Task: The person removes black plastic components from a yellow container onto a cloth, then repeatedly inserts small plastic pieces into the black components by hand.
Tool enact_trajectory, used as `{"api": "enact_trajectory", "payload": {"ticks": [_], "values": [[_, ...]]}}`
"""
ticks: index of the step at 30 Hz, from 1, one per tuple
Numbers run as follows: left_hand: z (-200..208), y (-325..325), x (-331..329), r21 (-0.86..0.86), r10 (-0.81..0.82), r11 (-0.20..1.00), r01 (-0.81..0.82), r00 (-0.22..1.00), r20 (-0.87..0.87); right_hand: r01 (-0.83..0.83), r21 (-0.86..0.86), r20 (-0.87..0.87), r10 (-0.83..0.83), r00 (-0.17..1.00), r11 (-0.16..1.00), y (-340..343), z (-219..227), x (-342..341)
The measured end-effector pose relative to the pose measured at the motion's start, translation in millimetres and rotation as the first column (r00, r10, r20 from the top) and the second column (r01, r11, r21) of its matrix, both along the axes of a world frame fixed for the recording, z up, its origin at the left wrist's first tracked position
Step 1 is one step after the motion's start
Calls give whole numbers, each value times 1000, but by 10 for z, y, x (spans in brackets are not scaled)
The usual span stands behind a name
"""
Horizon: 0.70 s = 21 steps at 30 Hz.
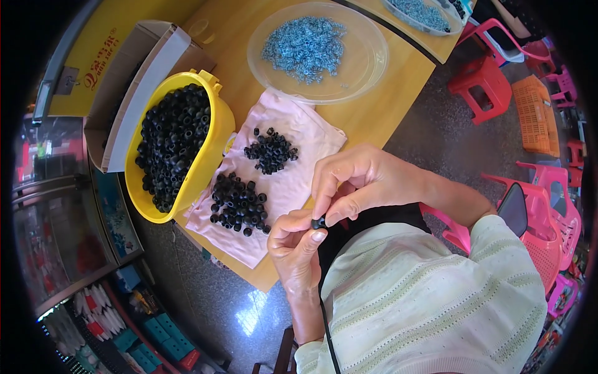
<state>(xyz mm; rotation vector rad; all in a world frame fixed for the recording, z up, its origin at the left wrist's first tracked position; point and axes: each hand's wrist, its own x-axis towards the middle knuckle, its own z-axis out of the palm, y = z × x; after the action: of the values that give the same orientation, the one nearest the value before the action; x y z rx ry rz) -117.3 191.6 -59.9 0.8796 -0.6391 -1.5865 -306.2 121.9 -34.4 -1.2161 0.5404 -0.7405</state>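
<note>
My left hand (294,246) and my right hand (358,184) meet in front of my body, beyond the table's near edge. Between their pinched fingertips is a small black barrel-shaped piece (318,223), mostly covered by the fingers. To its left, a pink cloth (311,137) lies on the table with two heaps of black pieces. The nearer heap (240,202) has rounder, hollow pieces; smaller ones make up the farther heap (271,151). A yellow tub (215,124) beside the cloth is full of hollow black pieces.
A round translucent tray (364,75) holds a pile of tiny bluish metallic parts (305,47). Behind the tub stands an open cardboard box (115,106). Red plastic stools (479,87), pink chairs (539,230) and an orange crate (534,115) are on the floor at right.
</note>
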Motion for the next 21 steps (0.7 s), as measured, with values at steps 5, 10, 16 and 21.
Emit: {"api": "enact_trajectory", "payload": {"ticks": [5, 10, 16, 21], "values": [[9, -11, -1, 48, 1, 999, 6, 992, -128, 43, 16, 30, -44, 999, 999, -1, 55, -1], [17, 5, 20, 63, 6, 998, 1, 994, -114, 38, -245, -70, -57, 996, 969, -32, 101, 15], [-9, 10, 24, 82, -14, 996, 27, 989, -147, 56, -293, -84, -84, 993, 955, 5, 59, 39], [-16, -4, 8, 111, -31, 992, 55, 976, -214, 87, -116, 0, -87, 996, 990, 65, -22, 82]]}}
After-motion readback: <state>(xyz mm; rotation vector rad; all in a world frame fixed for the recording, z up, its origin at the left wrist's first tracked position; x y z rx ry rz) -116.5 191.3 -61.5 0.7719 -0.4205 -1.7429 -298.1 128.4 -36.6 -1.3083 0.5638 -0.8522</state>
